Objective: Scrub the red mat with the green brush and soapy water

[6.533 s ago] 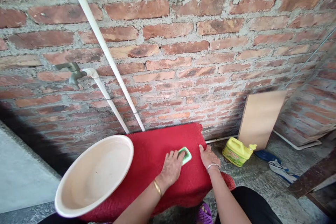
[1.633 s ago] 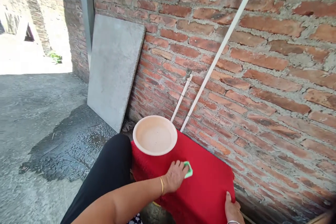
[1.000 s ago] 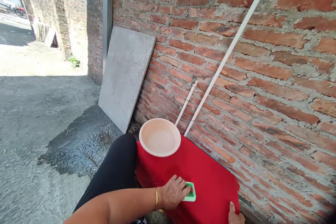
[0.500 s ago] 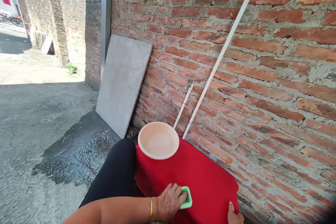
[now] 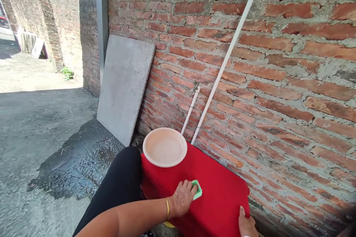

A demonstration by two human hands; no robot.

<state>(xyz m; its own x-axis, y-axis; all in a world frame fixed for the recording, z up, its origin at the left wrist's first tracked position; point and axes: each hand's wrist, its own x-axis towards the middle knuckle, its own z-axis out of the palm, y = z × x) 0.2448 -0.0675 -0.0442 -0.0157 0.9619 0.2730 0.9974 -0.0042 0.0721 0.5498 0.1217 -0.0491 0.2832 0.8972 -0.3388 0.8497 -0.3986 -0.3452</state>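
Note:
A red cloth point(image 5: 211, 170) lies spread out low beside the wall, its near side hanging down. My left hand point(image 5: 183, 196), a gold bangle at its wrist, is closed on a small light-green scrub brush point(image 5: 198, 191) with a darker middle, pressed flat on the cloth. At the cloth's right edge is my right hand point(image 5: 247, 224), thumb on top and fingers curled round the rim. A pale peach basin point(image 5: 165, 148) rests on the cloth's far left end; whether it holds water I cannot tell.
A grey slab point(image 5: 125, 85) leans on the brick wall point(image 5: 278, 100). Two white pipes, one long point(image 5: 225, 63) and one short point(image 5: 190, 111), run along the bricks. Wet concrete point(image 5: 80, 159) spreads left of my dark-clad leg point(image 5: 122, 177). Something yellow point(image 5: 169, 224) shows below the cloth.
My left hand has slid the brush a little up the cloth, toward the wall. My right hand keeps its place on the edge. The view has shifted slightly.

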